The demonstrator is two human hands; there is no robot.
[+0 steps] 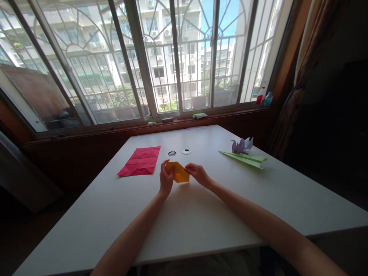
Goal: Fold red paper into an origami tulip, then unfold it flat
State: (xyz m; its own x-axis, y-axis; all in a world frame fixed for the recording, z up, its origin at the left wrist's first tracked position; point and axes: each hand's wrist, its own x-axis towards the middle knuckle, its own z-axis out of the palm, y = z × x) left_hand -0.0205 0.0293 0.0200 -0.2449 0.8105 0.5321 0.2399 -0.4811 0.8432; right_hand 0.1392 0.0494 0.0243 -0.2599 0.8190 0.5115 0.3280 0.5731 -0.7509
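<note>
A folded piece of yellow-orange paper (181,174) is held up between both hands, a little above the white table. My left hand (166,177) grips its left side, the thumb lying across the front face. At the paper's upper right edge, my right hand (198,172) pinches it with thumb and fingertips. The back of the paper is hidden. Left of the hands lies a creased red sheet (140,161), spread flat. To the right are a light green paper plane (244,159) and, just behind it, a purple folded-paper figure (242,145).
Two small round items, one dark-patterned (172,153) and one white with a dark dot (186,151), lie beyond my hands on the white table (189,218). On the windowsill stand a red bottle (260,96), a blue bottle (268,99) and a green-white packet (199,115). A curtain hangs at right.
</note>
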